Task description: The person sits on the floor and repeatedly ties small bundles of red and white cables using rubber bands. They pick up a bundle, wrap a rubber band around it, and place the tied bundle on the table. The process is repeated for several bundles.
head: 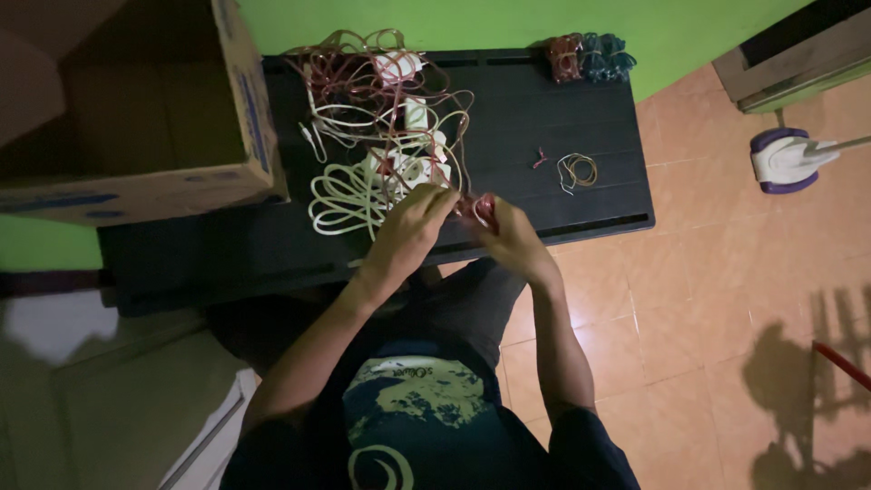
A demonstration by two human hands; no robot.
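Both my hands meet at the near edge of a black table (599, 118). My left hand (410, 231) and my right hand (513, 238) are closed together on a small coil of reddish wire (478, 209). That wire runs back into a tangled pile of reddish and white cables (381, 118) on the table, with white plugs among them. A looped white cable (343, 198) lies just left of my left hand.
An open cardboard box (145, 109) stands on the table's left end. Small wound bundles, red and blue (590, 56), sit at the far right corner. A little wire loop (578, 170) lies mid-right. A white and purple appliance (787, 159) rests on the tiled floor.
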